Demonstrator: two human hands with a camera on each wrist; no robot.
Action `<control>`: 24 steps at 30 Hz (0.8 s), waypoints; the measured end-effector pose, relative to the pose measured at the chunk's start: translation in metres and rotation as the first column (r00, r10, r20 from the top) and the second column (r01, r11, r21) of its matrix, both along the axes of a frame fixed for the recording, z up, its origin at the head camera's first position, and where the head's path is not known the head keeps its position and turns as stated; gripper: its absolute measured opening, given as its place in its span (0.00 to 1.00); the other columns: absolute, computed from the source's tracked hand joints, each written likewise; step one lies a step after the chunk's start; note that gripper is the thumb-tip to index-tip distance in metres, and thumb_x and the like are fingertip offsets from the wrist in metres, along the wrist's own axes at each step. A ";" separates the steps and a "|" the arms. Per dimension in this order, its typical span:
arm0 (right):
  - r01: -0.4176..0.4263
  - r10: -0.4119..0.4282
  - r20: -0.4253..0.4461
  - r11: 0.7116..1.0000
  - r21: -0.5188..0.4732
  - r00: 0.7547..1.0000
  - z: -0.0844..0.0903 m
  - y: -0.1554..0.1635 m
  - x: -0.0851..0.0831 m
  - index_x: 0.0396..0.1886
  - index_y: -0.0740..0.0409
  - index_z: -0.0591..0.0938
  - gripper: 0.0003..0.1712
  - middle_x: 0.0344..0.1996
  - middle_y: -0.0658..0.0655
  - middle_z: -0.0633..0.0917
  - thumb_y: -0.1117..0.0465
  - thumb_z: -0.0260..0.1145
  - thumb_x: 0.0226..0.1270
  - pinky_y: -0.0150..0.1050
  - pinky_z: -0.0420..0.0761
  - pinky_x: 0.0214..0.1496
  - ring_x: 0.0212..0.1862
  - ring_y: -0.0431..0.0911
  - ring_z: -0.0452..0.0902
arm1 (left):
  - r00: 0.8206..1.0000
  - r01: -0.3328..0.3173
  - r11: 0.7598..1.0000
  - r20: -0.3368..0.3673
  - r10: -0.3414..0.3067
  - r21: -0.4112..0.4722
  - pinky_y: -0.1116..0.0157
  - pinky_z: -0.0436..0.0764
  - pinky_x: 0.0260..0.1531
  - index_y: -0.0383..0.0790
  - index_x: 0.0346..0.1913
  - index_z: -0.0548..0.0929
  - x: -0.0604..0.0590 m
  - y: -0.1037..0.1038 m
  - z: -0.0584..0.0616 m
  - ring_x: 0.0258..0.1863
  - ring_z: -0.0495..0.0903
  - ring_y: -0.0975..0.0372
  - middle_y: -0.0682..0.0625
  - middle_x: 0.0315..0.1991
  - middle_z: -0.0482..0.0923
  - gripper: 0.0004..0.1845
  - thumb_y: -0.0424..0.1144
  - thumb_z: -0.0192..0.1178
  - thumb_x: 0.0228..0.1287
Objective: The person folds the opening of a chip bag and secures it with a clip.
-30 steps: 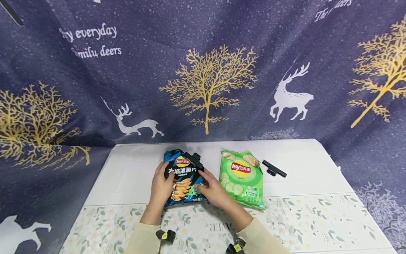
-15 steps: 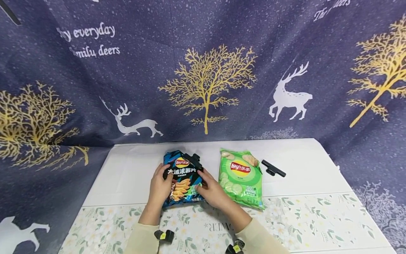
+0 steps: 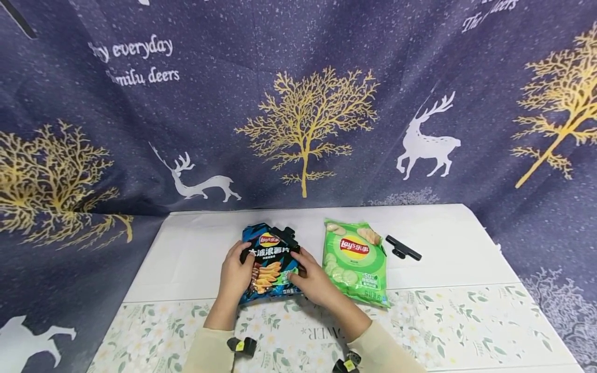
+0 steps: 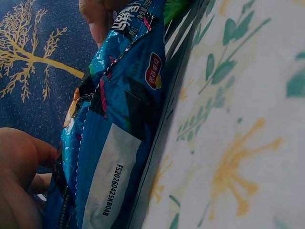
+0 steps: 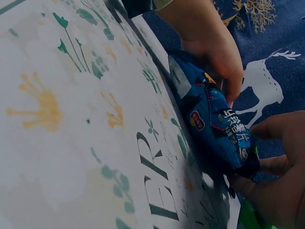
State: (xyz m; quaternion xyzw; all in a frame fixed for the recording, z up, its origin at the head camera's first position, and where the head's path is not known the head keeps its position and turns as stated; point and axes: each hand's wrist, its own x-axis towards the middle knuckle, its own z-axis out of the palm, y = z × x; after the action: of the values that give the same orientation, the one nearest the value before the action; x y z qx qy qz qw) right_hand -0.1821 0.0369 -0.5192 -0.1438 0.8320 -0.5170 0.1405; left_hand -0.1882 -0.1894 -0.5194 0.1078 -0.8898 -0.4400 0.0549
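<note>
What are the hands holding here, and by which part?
Both grip the blue chip bag by its sides: left hand on its left edge, right hand on its right edge. A black clip sits at its top.

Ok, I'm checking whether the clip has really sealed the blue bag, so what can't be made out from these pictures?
- Black plastic clip on the blue crinkled chip bag: head view too small to show its bite; out of frame in both wrist views.
- Left hand, right hand: fingertips hidden behind the bag's edges.
- Green chip bag: its top seal is too small to judge.
- Second black clip: open or closed, unreadable.
</note>
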 end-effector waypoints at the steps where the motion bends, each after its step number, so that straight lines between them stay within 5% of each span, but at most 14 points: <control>1: 0.003 -0.003 0.004 1.000 0.002 1.000 0.000 0.000 0.000 0.78 0.57 0.64 0.38 0.81 0.67 0.51 0.52 0.62 0.73 0.59 0.67 0.74 0.77 0.64 0.58 | 1.000 0.000 1.000 -0.005 0.000 0.001 0.38 0.57 0.75 0.38 0.69 0.75 0.000 0.000 0.000 0.76 0.58 0.39 0.36 0.77 0.60 0.23 0.40 0.52 0.75; 10: 0.036 -0.034 -0.055 0.999 0.026 0.998 0.003 0.000 0.002 0.77 0.58 0.65 0.38 0.80 0.66 0.54 0.52 0.64 0.71 0.65 0.61 0.75 0.79 0.65 0.54 | 0.999 -0.008 1.000 -0.033 0.008 0.018 0.40 0.59 0.74 0.38 0.68 0.75 0.000 0.001 0.001 0.76 0.60 0.41 0.37 0.76 0.62 0.22 0.39 0.52 0.75; 24: 0.061 -0.065 -0.133 0.998 -0.030 0.989 0.011 -0.002 0.002 0.77 0.56 0.66 0.34 0.80 0.63 0.58 0.56 0.60 0.75 0.64 0.65 0.74 0.76 0.64 0.62 | 0.998 -0.015 0.999 -0.067 0.018 0.043 0.39 0.61 0.73 0.41 0.73 0.70 0.006 0.006 0.016 0.77 0.59 0.43 0.40 0.78 0.60 0.26 0.41 0.53 0.76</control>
State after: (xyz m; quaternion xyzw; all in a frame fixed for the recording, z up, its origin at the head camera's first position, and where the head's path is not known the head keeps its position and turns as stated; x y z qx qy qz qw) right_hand -0.1803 0.0353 -0.5081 -0.1535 0.8369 -0.5212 0.0662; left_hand -0.1824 -0.1829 -0.5029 0.1014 -0.8769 -0.4619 0.0859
